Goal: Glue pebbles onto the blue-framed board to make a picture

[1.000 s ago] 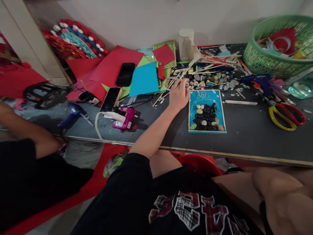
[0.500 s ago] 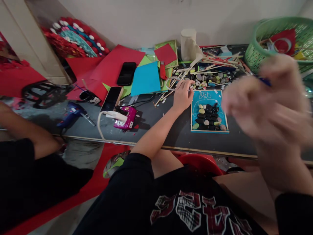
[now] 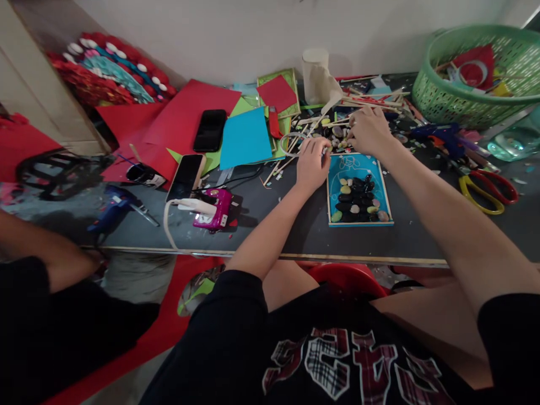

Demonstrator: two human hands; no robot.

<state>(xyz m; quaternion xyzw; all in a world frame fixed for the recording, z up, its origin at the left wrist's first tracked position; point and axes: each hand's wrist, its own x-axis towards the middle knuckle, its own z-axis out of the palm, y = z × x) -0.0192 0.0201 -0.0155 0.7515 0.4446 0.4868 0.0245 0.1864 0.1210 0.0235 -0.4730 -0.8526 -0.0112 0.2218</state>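
My left hand (image 3: pixel 313 163) rests by the upper left corner of a small blue picture (image 3: pixel 382 179) with a thin stick frame. Its fingers are curled together, and a small pale thing shows at the tips, too small to name. Rows of black and pale pebbles (image 3: pixel 356 199) lie on the picture's lower part, below a white line drawing of a figure (image 3: pixel 350 162). Beyond the frame, my right hand (image 3: pixel 370 130) reaches down over a pile of loose pebbles (image 3: pixel 337 132). Its fingers are bent and apart, with their tips partly hidden.
Scissors (image 3: pixel 481 194) and a blue glue gun (image 3: pixel 447 138) lie right, near a green basket (image 3: pixel 439 101). Left are a pink power adapter (image 3: pixel 217 211), two phones (image 3: pixel 210 130), coloured paper (image 3: pixel 247 138) and another glue gun (image 3: pixel 116 207). Another person's arm (image 3: pixel 50 253) is at far left.
My right hand has swung from close to the camera, where it was blurred, forward and left to the pebble pile. My left hand has stayed by the frame's corner.
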